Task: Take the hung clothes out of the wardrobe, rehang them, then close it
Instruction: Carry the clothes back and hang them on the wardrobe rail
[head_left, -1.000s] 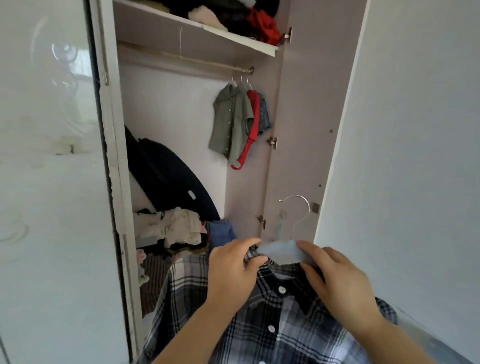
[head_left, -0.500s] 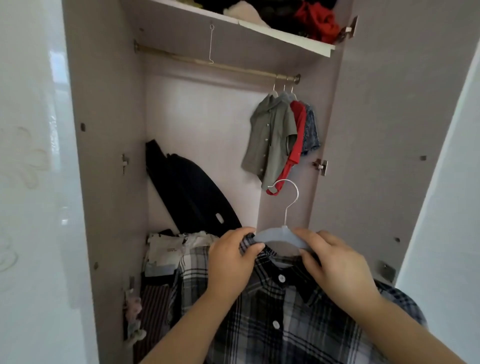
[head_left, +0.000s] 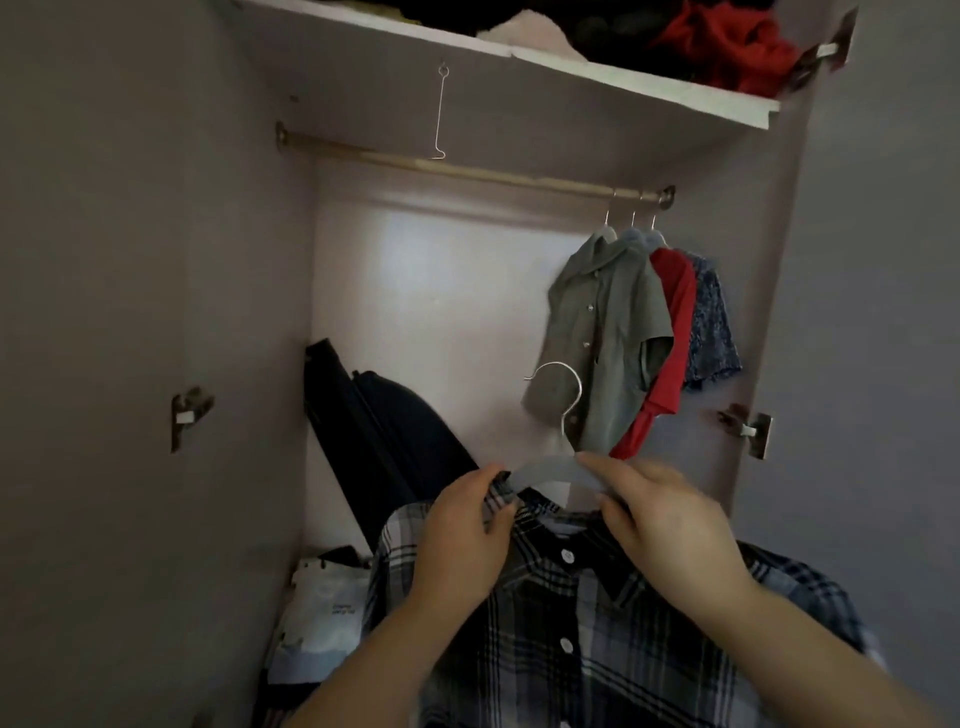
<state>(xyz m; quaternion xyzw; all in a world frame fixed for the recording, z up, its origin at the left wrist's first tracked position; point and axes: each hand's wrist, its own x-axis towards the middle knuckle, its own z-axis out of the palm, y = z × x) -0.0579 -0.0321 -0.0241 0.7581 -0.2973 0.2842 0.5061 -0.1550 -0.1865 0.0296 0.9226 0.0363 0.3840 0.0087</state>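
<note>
Open wardrobe (head_left: 130, 312), interior dim, pale back panel. A shelf (head_left: 623, 78) runs across the top, loaded with bundled clothing, a red bundle (head_left: 727, 47) at its right end. Below the shelf a rail (head_left: 467, 171) spans the width; a loose wire hook (head_left: 440, 114) dangles from the shelf underside near the rail's left end.

Three garments hang at the rail's far right end, pressed together: a grey-green shirt (head_left: 602, 332) in front, a red garment (head_left: 675, 322) behind it, a blue patterned garment (head_left: 711, 322) nearest the right wall. A dark case (head_left: 395, 431) leans against the back panel at lower left. Folded pale clothing (head_left: 327, 618) lies in the bottom left corner.

Item under handling – a plaid shirt (head_left: 571, 649), buttoned, on a grey hanger (head_left: 550, 467) with a metal hook. It is held in front of the opening, well below the rail, its hook overlapping the hem of the grey-green shirt in view; contact cannot be confirmed.

Left hand (head_left: 462, 535): grip closed, thumb and fingers pinching the collar over the hanger's left arm. Right hand (head_left: 670, 525): grip closed – fingers curled over the hanger's right arm, thumb beneath at the collar.
</note>
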